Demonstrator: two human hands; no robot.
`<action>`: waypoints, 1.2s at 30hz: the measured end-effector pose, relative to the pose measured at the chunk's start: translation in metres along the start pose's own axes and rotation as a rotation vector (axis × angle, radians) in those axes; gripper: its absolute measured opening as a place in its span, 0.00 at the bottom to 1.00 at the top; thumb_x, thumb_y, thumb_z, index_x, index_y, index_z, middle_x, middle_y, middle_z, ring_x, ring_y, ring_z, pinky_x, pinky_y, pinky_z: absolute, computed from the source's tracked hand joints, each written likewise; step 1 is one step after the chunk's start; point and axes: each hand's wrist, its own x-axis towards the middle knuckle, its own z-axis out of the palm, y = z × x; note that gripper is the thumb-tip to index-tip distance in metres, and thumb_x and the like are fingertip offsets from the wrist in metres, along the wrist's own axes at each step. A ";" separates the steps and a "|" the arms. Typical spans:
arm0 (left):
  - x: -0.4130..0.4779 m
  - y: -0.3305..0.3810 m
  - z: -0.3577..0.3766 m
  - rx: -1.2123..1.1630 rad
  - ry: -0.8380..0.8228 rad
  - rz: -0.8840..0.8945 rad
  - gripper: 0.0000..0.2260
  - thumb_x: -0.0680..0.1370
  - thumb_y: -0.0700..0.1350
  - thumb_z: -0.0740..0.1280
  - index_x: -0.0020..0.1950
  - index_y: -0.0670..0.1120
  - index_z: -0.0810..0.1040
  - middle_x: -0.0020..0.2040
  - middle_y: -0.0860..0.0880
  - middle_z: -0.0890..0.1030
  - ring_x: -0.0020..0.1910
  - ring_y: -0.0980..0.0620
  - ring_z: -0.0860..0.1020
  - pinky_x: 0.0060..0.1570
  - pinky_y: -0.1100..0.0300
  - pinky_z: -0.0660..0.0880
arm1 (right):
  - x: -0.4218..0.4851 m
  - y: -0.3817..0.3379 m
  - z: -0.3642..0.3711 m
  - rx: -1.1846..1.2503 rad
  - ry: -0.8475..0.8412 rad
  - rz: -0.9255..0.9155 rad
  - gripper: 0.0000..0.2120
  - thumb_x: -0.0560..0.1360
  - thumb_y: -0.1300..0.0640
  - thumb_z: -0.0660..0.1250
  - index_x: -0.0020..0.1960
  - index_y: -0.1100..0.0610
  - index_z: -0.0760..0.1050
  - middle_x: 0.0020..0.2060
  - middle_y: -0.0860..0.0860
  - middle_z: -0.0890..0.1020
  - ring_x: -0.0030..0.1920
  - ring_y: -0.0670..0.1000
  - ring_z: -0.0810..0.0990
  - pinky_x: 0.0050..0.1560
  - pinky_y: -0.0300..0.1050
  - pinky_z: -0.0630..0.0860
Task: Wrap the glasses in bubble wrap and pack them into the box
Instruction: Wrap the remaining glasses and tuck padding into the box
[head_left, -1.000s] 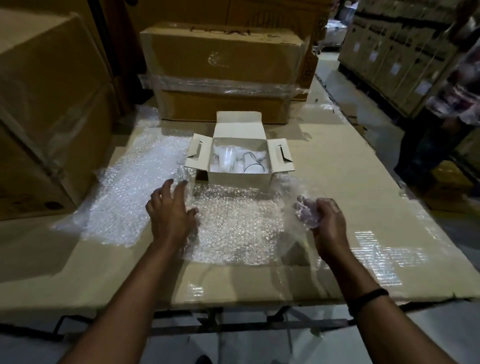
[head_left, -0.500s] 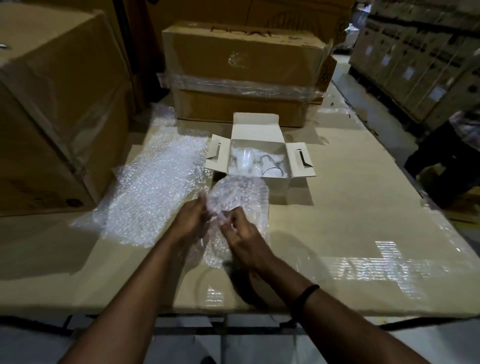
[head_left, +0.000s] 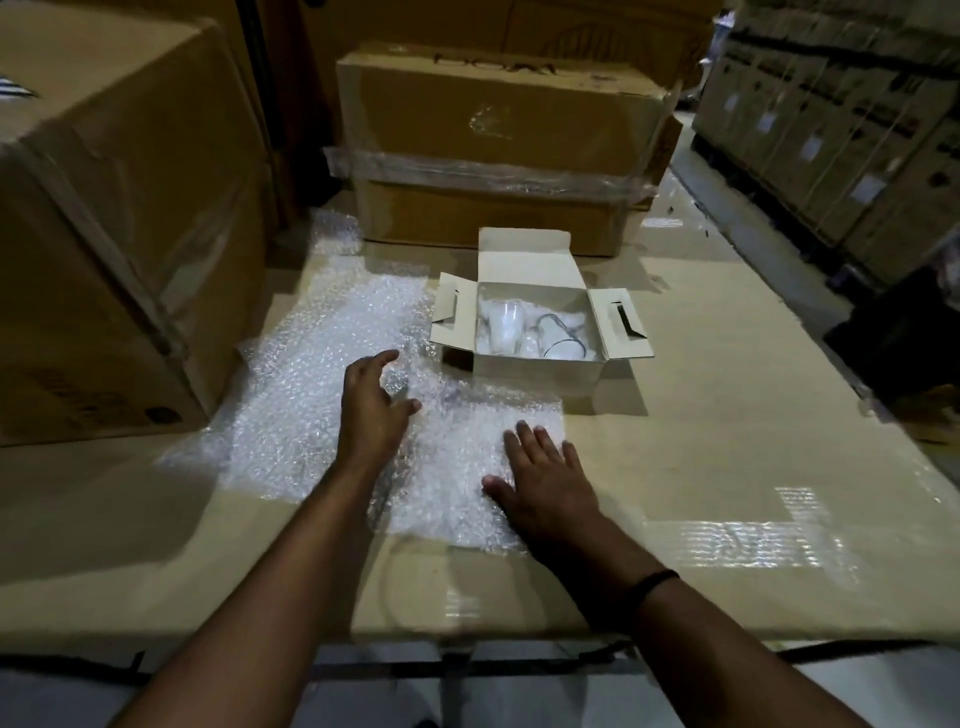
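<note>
A small white box (head_left: 540, 371) stands open on the cardboard-covered table, flaps spread. Inside it lie clear glasses (head_left: 506, 326), some among white wrapping. In front of the box a sheet of bubble wrap (head_left: 462, 467) lies flat on the table. My right hand (head_left: 545, 483) rests palm down on that sheet's right part, fingers spread. My left hand (head_left: 371, 410) hovers over the sheet's left edge, fingers apart and slightly curled, holding nothing. A larger pile of bubble wrap (head_left: 317, 374) lies to the left.
A big brown carton (head_left: 119, 223) stands at the table's left. Two stacked cartons bound with clear film (head_left: 498, 150) sit behind the white box. Shelves of boxes (head_left: 841, 119) line the right side. The table surface (head_left: 753, 415) is brown cardboard.
Half a second ago both hands held the bubble wrap sheet bunched up above the table. Now the sheet lies spread flat and both hands are open on or over it.
</note>
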 end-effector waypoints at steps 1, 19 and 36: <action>-0.002 0.000 0.000 0.009 0.010 0.046 0.26 0.72 0.35 0.74 0.68 0.47 0.74 0.67 0.48 0.68 0.51 0.51 0.74 0.52 0.65 0.76 | -0.001 0.001 0.002 -0.004 -0.004 0.014 0.35 0.79 0.34 0.44 0.79 0.51 0.44 0.79 0.49 0.44 0.78 0.50 0.41 0.76 0.55 0.40; -0.017 -0.035 0.009 0.882 -0.650 0.412 0.33 0.76 0.69 0.39 0.79 0.57 0.52 0.80 0.52 0.46 0.79 0.50 0.45 0.74 0.41 0.39 | -0.006 0.025 -0.029 0.093 0.172 0.517 0.24 0.72 0.37 0.66 0.55 0.56 0.72 0.52 0.56 0.79 0.53 0.59 0.77 0.51 0.49 0.72; -0.028 -0.016 0.022 0.857 -0.424 0.491 0.29 0.74 0.67 0.47 0.72 0.61 0.68 0.78 0.49 0.61 0.74 0.43 0.57 0.67 0.46 0.51 | 0.001 0.014 -0.085 0.554 0.365 0.171 0.15 0.72 0.62 0.72 0.54 0.50 0.71 0.42 0.46 0.78 0.40 0.50 0.78 0.39 0.44 0.74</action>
